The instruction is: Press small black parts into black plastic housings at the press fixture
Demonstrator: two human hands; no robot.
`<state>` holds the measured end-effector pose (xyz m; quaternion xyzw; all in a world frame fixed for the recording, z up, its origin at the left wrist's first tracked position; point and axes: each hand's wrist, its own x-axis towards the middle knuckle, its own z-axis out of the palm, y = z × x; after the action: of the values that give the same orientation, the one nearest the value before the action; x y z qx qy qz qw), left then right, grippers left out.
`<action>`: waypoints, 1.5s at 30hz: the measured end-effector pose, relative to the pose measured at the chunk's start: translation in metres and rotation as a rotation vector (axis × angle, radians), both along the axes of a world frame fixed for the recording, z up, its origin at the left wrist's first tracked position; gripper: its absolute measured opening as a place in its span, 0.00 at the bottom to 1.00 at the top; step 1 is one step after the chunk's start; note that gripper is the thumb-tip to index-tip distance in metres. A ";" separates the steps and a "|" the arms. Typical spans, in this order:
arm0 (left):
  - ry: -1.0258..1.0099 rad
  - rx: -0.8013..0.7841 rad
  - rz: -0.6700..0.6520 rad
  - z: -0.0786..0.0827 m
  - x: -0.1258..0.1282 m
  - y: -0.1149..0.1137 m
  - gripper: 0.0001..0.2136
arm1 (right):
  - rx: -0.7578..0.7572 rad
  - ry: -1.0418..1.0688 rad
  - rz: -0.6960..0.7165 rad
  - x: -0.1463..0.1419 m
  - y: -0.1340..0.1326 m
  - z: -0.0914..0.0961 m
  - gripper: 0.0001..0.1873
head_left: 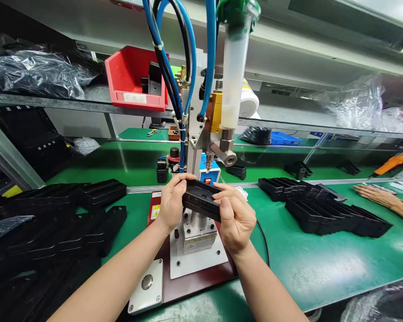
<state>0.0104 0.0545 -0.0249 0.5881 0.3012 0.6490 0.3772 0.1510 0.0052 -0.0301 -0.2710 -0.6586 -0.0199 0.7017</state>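
Between my two hands is a long black plastic tray-like part [201,202], its hollow side facing up and its right end tilted lower. My left hand [173,201] grips the left end, thumb on top. My right hand [235,217] is closed round the right end. The part is held just under the nozzle [209,160] of a dispensing machine with a translucent syringe-like tube [233,80]. Below the part stands the machine's metal fixture [199,243] on a white plate; whether the part touches it is hidden.
Black parts are heaped at left [83,237] and laid in rows at right [336,214]. A white box with a round button [147,281] sits in front. A red bin [134,80] stands on the shelf. Another person's hand [378,194] rests at far right, below an orange screwdriver [394,163].
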 end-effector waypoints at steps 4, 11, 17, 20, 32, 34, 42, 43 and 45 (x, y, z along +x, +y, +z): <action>-0.005 0.056 0.013 -0.003 0.001 -0.001 0.14 | 0.029 0.008 -0.022 -0.003 0.001 -0.001 0.14; 0.030 0.097 0.099 -0.003 0.001 -0.002 0.14 | -0.011 0.029 -0.012 -0.001 0.002 0.001 0.14; 0.106 0.090 0.150 -0.002 -0.004 -0.001 0.14 | -0.098 0.055 0.068 0.003 0.004 0.005 0.15; 0.105 0.096 0.167 -0.004 -0.004 -0.002 0.14 | -0.102 0.072 0.077 0.004 0.008 0.004 0.16; 0.055 -0.057 -0.185 -0.014 -0.027 -0.005 0.32 | -0.340 0.153 0.359 0.023 -0.009 -0.007 0.27; 0.069 -0.131 -0.302 -0.015 -0.035 -0.002 0.40 | -0.439 0.205 0.422 0.028 -0.014 -0.012 0.35; -0.016 -0.206 -0.430 -0.030 -0.041 0.011 0.37 | -0.572 0.286 0.492 0.038 -0.004 -0.010 0.30; -0.016 -0.197 -0.426 -0.030 -0.041 0.011 0.37 | -0.585 0.281 0.508 0.039 -0.003 -0.008 0.30; -0.011 -0.186 -0.410 -0.030 -0.040 0.010 0.36 | -0.612 0.275 0.525 0.040 -0.003 -0.005 0.31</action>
<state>-0.0298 0.0649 -0.0546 0.5963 0.2316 0.5313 0.5554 0.1915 0.0027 -0.0354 -0.2899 -0.5813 0.3920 0.6515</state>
